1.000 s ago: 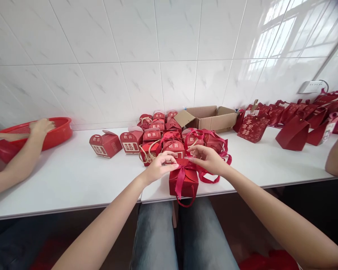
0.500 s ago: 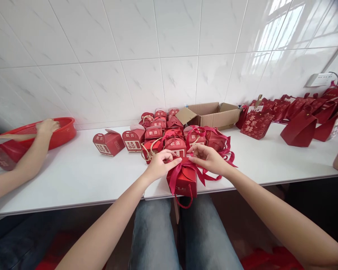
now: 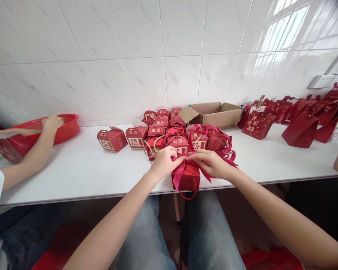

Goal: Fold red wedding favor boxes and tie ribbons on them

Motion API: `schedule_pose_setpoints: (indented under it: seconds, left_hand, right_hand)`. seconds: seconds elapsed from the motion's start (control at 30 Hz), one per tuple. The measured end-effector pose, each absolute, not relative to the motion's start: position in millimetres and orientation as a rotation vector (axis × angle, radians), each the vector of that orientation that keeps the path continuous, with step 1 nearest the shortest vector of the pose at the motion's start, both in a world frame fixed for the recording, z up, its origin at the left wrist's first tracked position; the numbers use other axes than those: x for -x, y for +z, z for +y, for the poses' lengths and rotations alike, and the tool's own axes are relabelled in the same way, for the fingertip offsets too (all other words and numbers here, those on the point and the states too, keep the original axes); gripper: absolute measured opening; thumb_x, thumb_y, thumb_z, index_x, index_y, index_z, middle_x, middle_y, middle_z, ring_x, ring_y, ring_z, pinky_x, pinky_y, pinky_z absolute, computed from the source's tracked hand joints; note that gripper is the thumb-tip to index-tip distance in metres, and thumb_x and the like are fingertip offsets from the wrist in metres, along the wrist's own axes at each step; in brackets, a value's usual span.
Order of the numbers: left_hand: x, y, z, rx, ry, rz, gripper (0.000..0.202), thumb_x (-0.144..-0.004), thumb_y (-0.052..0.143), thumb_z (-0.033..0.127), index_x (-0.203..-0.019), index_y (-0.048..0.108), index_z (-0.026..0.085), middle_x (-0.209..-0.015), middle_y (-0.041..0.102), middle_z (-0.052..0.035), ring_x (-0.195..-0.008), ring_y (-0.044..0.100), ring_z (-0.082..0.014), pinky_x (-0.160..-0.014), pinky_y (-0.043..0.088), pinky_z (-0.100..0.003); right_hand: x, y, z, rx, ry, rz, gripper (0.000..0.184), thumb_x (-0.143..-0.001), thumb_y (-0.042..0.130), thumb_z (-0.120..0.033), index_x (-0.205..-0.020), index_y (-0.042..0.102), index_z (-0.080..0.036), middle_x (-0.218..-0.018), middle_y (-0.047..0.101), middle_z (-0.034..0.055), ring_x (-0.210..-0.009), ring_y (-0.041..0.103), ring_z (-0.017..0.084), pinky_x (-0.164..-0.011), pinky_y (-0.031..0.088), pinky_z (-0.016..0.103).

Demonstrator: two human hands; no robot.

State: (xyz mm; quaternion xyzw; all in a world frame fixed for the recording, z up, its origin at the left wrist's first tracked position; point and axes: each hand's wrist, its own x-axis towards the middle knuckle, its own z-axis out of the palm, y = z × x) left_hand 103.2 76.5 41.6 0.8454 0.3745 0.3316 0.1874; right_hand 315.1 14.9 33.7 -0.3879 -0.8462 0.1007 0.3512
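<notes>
A small red gift box (image 3: 189, 179) stands at the table's front edge, its red cord handle hanging over the side. Crimson ribbon (image 3: 180, 173) lies across its top, with tails falling down the front. My left hand (image 3: 166, 162) is closed over the top, thumb and finger pinched on the ribbon. Beside it, my right hand (image 3: 211, 162) has its fingers pressed together on the ribbon, fingertips almost meeting the left thumb. The knot is largely hidden by the fingers. Right behind stand several similar red boxes (image 3: 156, 131), some with gold rope handles or ribbon.
An open cardboard box (image 3: 222, 119) sits by the wall. Several red gift bags (image 3: 300, 129) fill the right side. At left, a co-worker's hand (image 3: 53, 122) reaches into a red plastic basket (image 3: 70, 129). A power strip (image 3: 323, 81) is on the wall.
My right hand has turned flatter and its fingertips have come in toward my left thumb over the ribbon. The whole view has shifted slightly.
</notes>
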Motion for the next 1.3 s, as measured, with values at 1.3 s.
schedule_pose_setpoints:
  seconds: [1.3]
  left_hand:
    - [-97.2, 29.7, 83.3, -2.220, 1.022, 1.061, 0.043, -0.075, 0.072, 0.041, -0.049, 0.044, 0.020, -0.086, 0.069, -0.0051, -0.079, 0.064, -0.0204, -0.076, 0.048, -0.035]
  right_hand:
    - [-311.9, 39.8, 14.4, 0.906, 0.571, -2.268, 0.039, -0.092, 0.043, -0.013, -0.120, 0.069, -0.020, -0.109, 0.071, 0.0082, -0.094, 0.067, 0.018, -0.082, 0.053, 0.031]
